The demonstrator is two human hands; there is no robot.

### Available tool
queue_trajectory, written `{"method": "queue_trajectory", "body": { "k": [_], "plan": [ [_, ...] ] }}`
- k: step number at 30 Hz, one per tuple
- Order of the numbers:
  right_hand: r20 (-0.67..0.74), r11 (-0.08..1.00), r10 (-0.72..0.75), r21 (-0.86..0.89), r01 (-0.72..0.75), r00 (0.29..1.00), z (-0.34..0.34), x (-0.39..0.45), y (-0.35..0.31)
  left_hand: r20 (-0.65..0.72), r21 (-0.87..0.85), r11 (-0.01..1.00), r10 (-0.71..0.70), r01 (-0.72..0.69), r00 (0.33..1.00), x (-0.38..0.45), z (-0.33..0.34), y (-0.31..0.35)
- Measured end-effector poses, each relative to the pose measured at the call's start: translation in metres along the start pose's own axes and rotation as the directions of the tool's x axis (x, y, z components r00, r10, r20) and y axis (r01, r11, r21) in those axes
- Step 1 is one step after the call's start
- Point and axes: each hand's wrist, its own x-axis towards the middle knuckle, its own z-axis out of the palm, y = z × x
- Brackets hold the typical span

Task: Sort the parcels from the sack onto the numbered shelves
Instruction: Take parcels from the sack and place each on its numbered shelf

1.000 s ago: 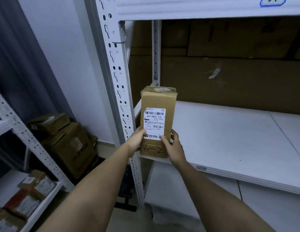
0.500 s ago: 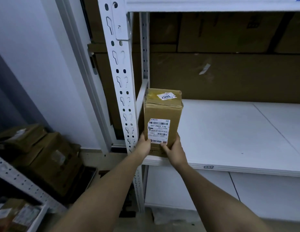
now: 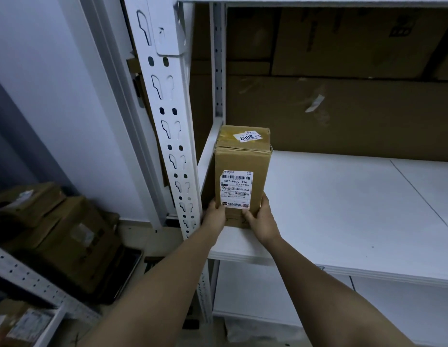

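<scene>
A tall brown cardboard parcel [image 3: 243, 161] stands upright at the left front corner of the white shelf board [image 3: 343, 209]. It bears a white shipping label on its front and a "3007" sticker on top. My left hand [image 3: 214, 215] grips its lower left edge. My right hand [image 3: 259, 216] grips its lower right edge, thumb on the front face. The parcel's base rests on the board, close to the white perforated upright [image 3: 173, 136].
Flattened brown cardboard [image 3: 343, 108] lines the back of the shelf bay. Several cardboard boxes [image 3: 67, 234] are stacked on the floor at left. Another rack [image 3: 30, 289] with labelled parcels sits at the lower left. A lower shelf [image 3: 293, 296] lies beneath.
The parcel has moved forward and down from in front of the shelf edge onto the board. Both hands stay at its base. My view has come closer to the shelf.
</scene>
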Motion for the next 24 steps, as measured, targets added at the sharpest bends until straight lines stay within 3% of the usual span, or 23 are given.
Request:
{"method": "queue_trajectory", "body": {
  "k": [24],
  "plan": [
    [0.016, 1.000, 0.001, -0.017, -0.001, 1.000, 0.004, 0.030, 0.000, 0.003, -0.040, 0.996, -0.082, 0.082, 0.997, 0.020, 0.003, 0.011]
  ]
}}
